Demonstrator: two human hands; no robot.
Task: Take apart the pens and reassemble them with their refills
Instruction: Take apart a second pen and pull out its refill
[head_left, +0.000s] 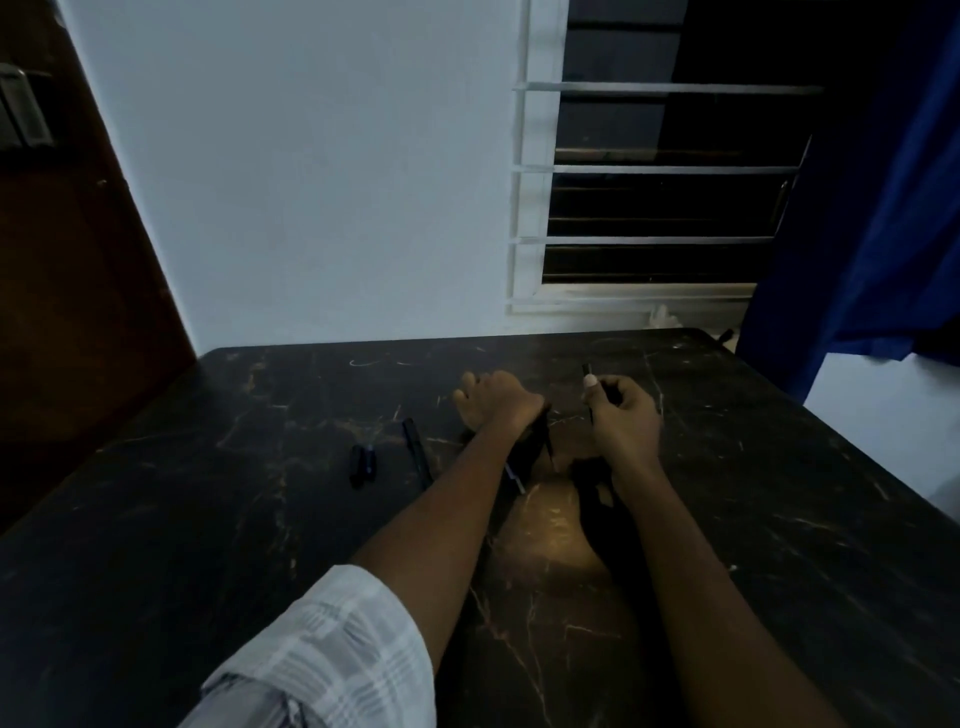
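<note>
My right hand (621, 415) pinches a thin black pen part (588, 376) upright between thumb and fingers, its top end sticking out above the thumb. My left hand (493, 400) rests knuckles-up on the dark table (260, 519), fingers curled; whether it holds anything is hidden. A black pen barrel (415, 452) lies left of my left forearm. Two short black caps (362, 464) lie side by side further left. A thin pale refill piece (515, 480) shows just right of my left forearm.
The dark marble-pattern table reaches to a white wall. A barred window (660, 171) is at the back right, a blue curtain (883, 234) hangs on the right, and a brown door (67, 260) stands on the left.
</note>
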